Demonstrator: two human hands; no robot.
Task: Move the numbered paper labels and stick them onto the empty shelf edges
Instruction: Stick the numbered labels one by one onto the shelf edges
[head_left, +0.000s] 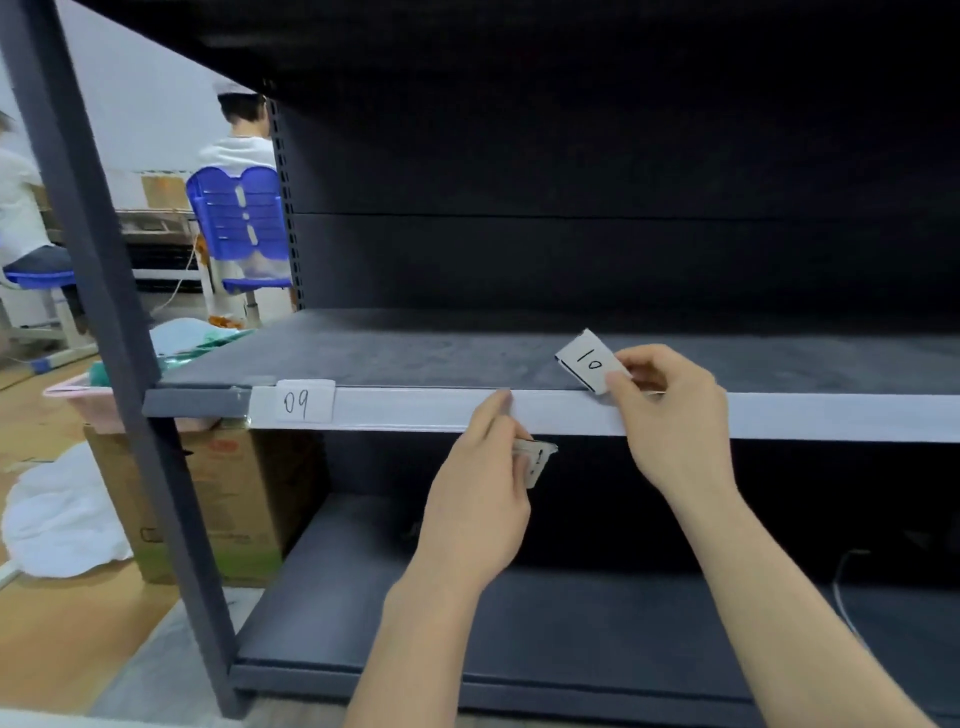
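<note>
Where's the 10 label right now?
In the head view, right of centre: the 10 label is pinched in the right hand, tilted, just above the white shelf edge strip, well right of the stuck 09 label.

A stockroom or shop back room: dark metal shelving with a white label strip along its edge, a cardboard box on the floor beside it, and blue plastic chairs behind.

matt metal shelf, paper label
</note>
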